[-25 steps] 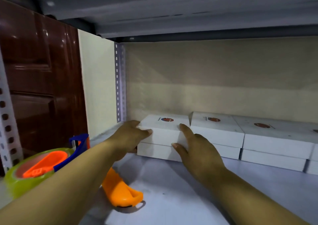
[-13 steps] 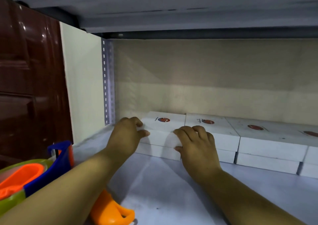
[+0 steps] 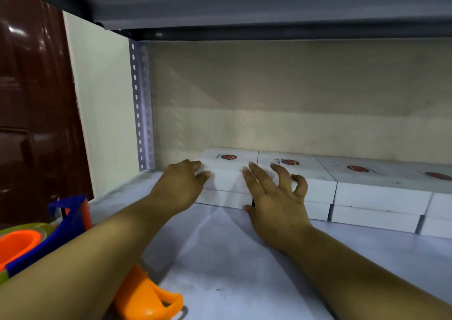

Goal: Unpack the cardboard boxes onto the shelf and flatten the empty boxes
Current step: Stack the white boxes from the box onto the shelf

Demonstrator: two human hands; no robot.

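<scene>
Stacked boxes (image 3: 318,185) line the shelf (image 3: 232,258) rear; tape dispenser (image 3: 36,241) front-left.

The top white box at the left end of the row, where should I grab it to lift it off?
Grip the top white box by its two short side edges, coming from the front. It is flat and wide, the left hand is already at its left corner, and the neighbouring box sits tight against its right side.
</scene>
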